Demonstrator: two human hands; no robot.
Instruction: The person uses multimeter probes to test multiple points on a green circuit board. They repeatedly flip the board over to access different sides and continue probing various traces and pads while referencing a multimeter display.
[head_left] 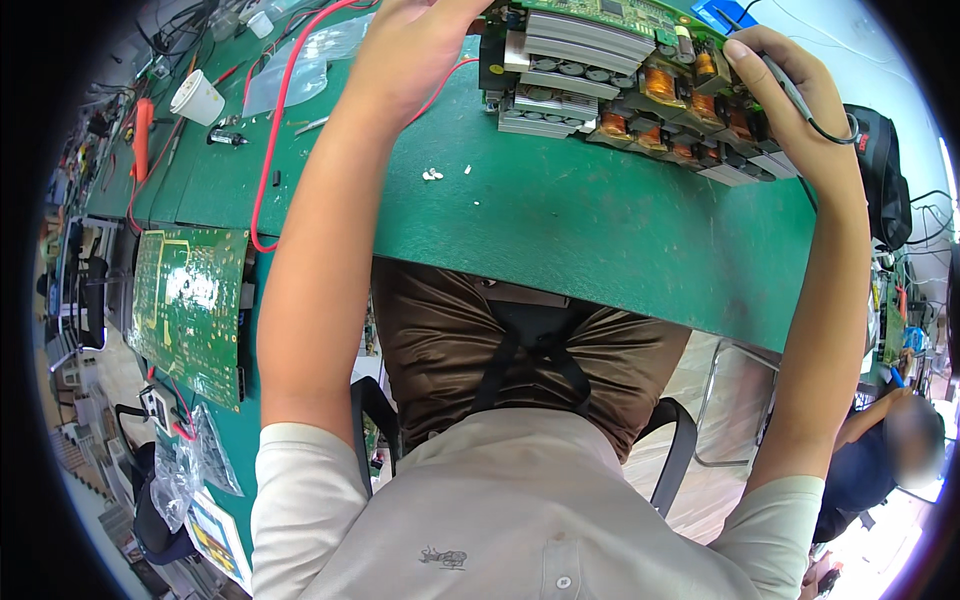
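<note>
A thick circuit board assembly (600, 75) with silver heat sinks and copper-wound coils stands on the green workbench at the top. My left hand (425, 50) reaches to its left end; the top edge of the picture cuts off those fingers, so their grip is hidden. At the assembly's right end is my right hand (800, 95), its thumb near the board's edge. A slim grey pen-like tool (790, 92) with a black cable lies in the closed fingers of that hand. Its tip is hard to make out.
Small white bits (432, 175) lie on the bench (480, 225). A red cable (285, 110) runs down left of my arm. Farther left are a white cup (197, 99), an orange-handled tool (142, 140) and a large green circuit board (190, 305). Another person (880, 450) sits at right.
</note>
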